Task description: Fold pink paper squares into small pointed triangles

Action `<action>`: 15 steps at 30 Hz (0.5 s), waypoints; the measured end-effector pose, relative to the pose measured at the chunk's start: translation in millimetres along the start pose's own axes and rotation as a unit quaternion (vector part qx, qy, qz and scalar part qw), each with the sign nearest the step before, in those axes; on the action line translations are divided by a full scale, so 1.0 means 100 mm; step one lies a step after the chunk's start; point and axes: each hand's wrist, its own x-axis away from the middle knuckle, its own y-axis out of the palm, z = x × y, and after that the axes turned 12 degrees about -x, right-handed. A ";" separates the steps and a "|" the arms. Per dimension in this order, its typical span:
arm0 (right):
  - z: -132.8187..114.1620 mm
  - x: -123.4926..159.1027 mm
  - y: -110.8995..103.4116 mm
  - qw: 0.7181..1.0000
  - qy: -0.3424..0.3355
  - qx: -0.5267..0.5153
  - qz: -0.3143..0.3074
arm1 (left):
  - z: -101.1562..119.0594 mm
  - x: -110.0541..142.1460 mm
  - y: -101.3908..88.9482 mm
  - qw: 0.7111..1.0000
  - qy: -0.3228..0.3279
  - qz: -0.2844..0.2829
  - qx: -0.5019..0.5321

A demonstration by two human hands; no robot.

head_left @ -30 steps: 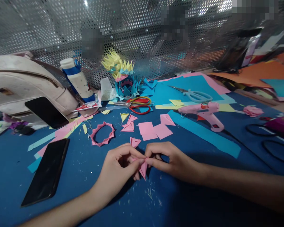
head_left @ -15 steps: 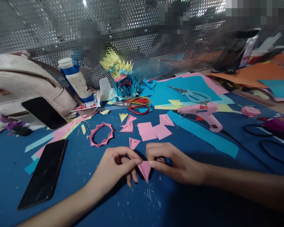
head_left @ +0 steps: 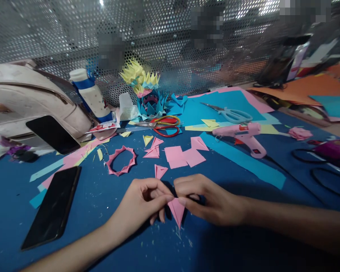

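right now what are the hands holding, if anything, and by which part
A folded pink paper, pinched by the left hand and right hand at its wide edge.

We see left hand (head_left: 141,200) and right hand (head_left: 208,202) both bare, ungloved, with slim fingers (head_left: 156,184). Just behind hands, narrow wrists (head_left: 110,226), uncovered too. Farther back from hands, left forearm (head_left: 76,245) and right forearm (head_left: 286,220) bare to picture edges, slender, smooth-outlined. Shadow deepens along right forearm, away from hand. Fingernails too small for us to make out clearly.
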 end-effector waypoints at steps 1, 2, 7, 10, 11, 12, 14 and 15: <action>0.00 0.00 0.00 1.000 -0.002 -0.002 -0.007 | 0.00 0.00 0.00 1.000 0.000 -0.004 -0.002; 0.00 0.00 0.00 1.000 -0.003 -0.004 -0.012 | 0.01 -0.01 0.00 1.000 -0.001 -0.008 -0.005; 0.01 0.01 0.02 1.000 -0.006 0.017 -0.005 | 0.02 -0.02 0.00 1.000 0.003 -0.007 -0.025; 0.00 0.00 0.03 0.999 0.002 0.040 -0.009 | 0.01 -0.01 0.02 0.999 0.002 0.000 -0.032; -0.02 0.00 0.03 0.999 -0.001 0.039 -0.020 | 0.01 0.00 0.04 0.999 -0.001 0.000 -0.032; -0.03 0.00 0.03 0.999 -0.005 0.036 -0.034 | 0.01 0.01 0.05 0.999 -0.004 -0.001 -0.032; -0.04 -0.01 0.02 0.998 -0.017 0.027 -0.056 | 0.01 0.03 0.06 1.000 -0.007 -0.004 -0.031; -0.05 -0.01 0.02 0.998 -0.021 0.023 -0.057 | 0.01 0.04 0.06 1.000 -0.007 -0.004 -0.029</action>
